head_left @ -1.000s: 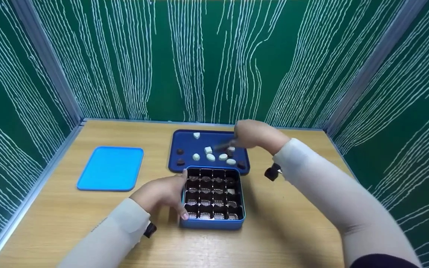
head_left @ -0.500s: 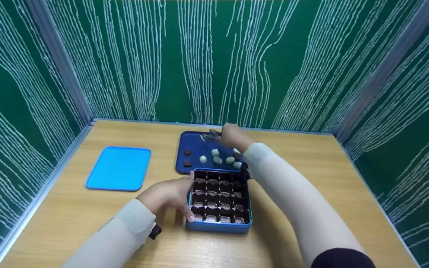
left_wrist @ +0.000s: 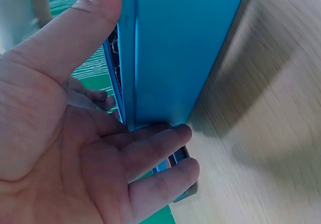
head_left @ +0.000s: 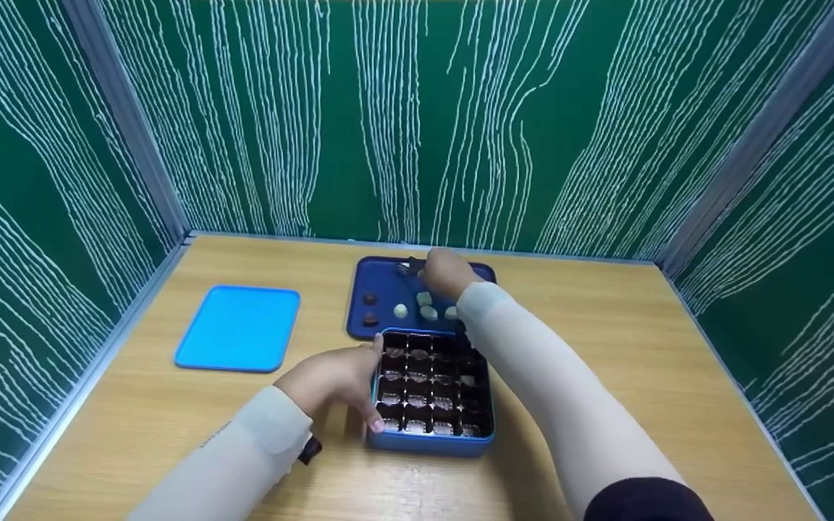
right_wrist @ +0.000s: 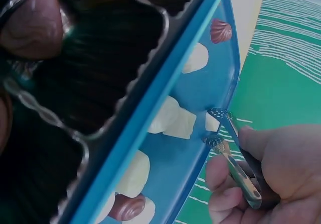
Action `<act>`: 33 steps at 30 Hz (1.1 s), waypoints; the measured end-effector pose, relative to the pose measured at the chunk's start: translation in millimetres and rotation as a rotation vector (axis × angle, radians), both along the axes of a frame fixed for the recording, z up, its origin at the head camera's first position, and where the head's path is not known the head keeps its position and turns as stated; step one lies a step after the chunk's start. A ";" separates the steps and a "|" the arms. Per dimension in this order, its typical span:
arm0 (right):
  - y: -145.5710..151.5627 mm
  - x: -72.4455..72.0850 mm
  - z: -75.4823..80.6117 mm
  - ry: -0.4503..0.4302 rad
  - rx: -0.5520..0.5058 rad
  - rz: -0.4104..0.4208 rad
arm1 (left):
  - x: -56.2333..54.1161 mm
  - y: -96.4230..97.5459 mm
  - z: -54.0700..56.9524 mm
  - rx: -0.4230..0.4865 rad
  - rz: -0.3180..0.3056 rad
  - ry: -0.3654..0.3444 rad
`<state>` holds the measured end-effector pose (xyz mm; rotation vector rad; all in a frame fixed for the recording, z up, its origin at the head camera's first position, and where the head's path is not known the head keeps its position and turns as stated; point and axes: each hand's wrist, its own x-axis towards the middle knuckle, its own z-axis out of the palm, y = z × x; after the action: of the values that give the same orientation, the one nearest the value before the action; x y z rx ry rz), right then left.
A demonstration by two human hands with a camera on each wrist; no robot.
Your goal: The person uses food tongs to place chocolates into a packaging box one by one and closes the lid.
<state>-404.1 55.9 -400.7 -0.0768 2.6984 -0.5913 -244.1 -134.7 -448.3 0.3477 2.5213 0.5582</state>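
Observation:
My left hand [head_left: 337,376] holds the left side of a blue tin [head_left: 431,444], thumb at its front corner and fingers at the back one. A dark plastic insert [head_left: 417,383] divides the tin into square compartments, some holding chocolates. Over the dark blue tray [head_left: 381,269] behind the tin, my right hand [head_left: 449,273] grips small metal tongs [right_wrist: 243,184]. In the right wrist view their perforated tips stand either side of a white chocolate [right_wrist: 211,123] near the tray's far edge; contact is unclear. Several white chocolates [head_left: 428,312] and brown chocolates [head_left: 370,298] lie on the tray.
A bright blue lid [head_left: 237,329] lies flat on the wooden table [head_left: 135,434] to the left. Green panels [head_left: 243,130] with white streaks enclose the table at the back and sides. My right forearm crosses above the tin's right edge.
My right hand has moved left with the tongs, from the tray's right side to the white chocolate near its far edge. My left hand has stayed on the tin.

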 end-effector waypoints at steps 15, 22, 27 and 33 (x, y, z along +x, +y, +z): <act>61.7 -7.4 0.4 0.208 0.328 0.294 | 1.5 -0.7 0.7 0.002 0.006 0.002; 68.1 -1.2 11.6 0.165 0.439 0.334 | 0.0 -1.0 1.0 0.020 0.002 -0.004; 72.0 -2.5 13.4 0.107 0.421 0.267 | 0.4 -0.7 0.3 0.028 -0.003 -0.008; 79.4 -1.9 11.2 0.171 0.370 0.227 | 0.2 0.3 0.3 0.025 -0.005 -0.009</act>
<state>-406.0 135.4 -389.4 -0.3424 2.8598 -0.0146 -243.9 -134.4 -448.0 0.3600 2.5060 0.5891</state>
